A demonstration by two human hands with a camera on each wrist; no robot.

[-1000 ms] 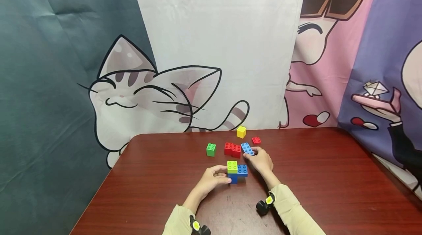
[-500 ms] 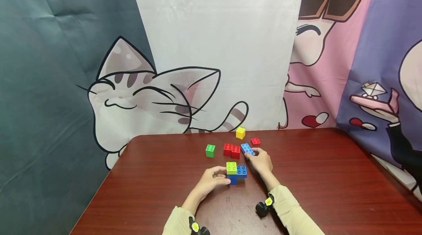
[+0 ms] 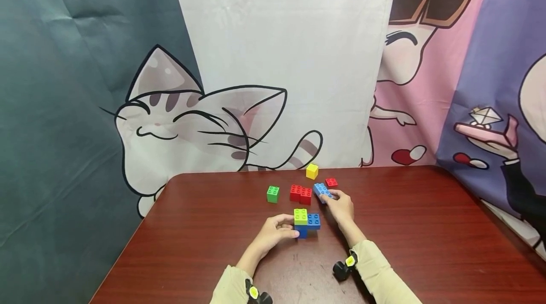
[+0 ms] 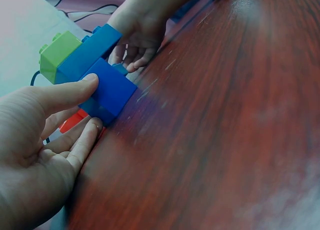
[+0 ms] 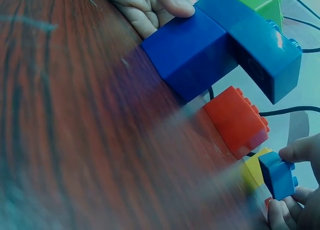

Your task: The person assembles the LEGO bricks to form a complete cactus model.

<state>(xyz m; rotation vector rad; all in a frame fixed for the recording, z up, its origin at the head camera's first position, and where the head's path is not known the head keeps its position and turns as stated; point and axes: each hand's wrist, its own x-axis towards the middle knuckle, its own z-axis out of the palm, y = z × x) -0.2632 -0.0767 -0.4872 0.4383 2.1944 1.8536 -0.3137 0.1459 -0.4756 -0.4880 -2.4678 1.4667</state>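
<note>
My left hand (image 3: pixel 268 235) grips a small stack from its left side, thumb on the near face. A dark blue brick (image 4: pixel 112 88) forms its base. Over that sits a longer blue brick (image 3: pixel 313 221) jutting out to the right, topped by a lime green brick (image 3: pixel 300 216). Farther back, my right hand (image 3: pixel 340 205) pinches a light blue brick (image 3: pixel 322 190) between thumb and fingers. The right wrist view shows that light blue brick (image 5: pixel 278 176) held at its edges; whether it touches the table cannot be told.
Red bricks (image 3: pixel 300 194) stand just left of the light blue one. Beyond it lie a flat red brick (image 3: pixel 331 182) and a yellow block (image 3: pixel 312 171) near the far edge. A green brick (image 3: pixel 273 194) is off to the left on the brown table (image 3: pixel 204 228).
My right hand has shifted the light blue brick slightly to the right, away from the red bricks. The left hand and its stack have stayed in place.
</note>
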